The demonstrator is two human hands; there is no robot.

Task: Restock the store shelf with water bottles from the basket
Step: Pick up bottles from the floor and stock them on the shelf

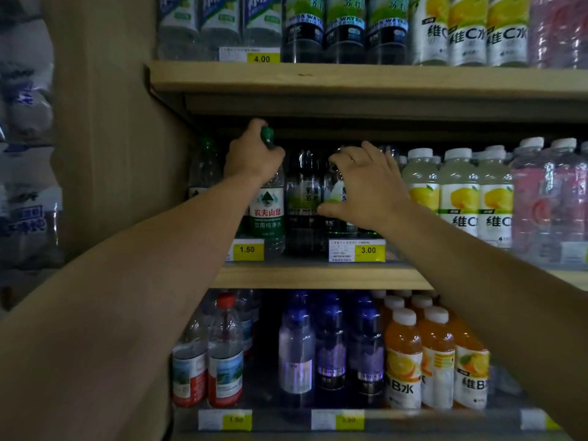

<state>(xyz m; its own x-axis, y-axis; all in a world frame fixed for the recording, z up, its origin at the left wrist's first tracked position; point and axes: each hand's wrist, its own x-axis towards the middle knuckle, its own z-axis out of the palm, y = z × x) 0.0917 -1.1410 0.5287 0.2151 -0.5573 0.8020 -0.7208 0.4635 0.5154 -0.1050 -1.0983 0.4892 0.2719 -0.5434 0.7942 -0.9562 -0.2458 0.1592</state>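
On the middle shelf (318, 276) stands a clear water bottle with a green label and green cap (268, 218), above the 1.50 price tag. My left hand (253, 155) grips its neck just under the cap. My right hand (366, 186) curls round the top of a dark soda water bottle (335, 192) to the right, above the 3.00 tag. Another soda water bottle (304, 198) stands between the two. A second green-capped bottle (205, 167) stands further left at the shelf's end. The basket is out of view.
Lemon vitamin drinks (458, 192) and pink bottles (547, 202) fill the middle shelf's right side. The shelf board above (350, 78) hangs low over the bottle tops. Red-label water, blue-capped and orange bottles stand below. A wooden side panel (105, 138) closes the left.
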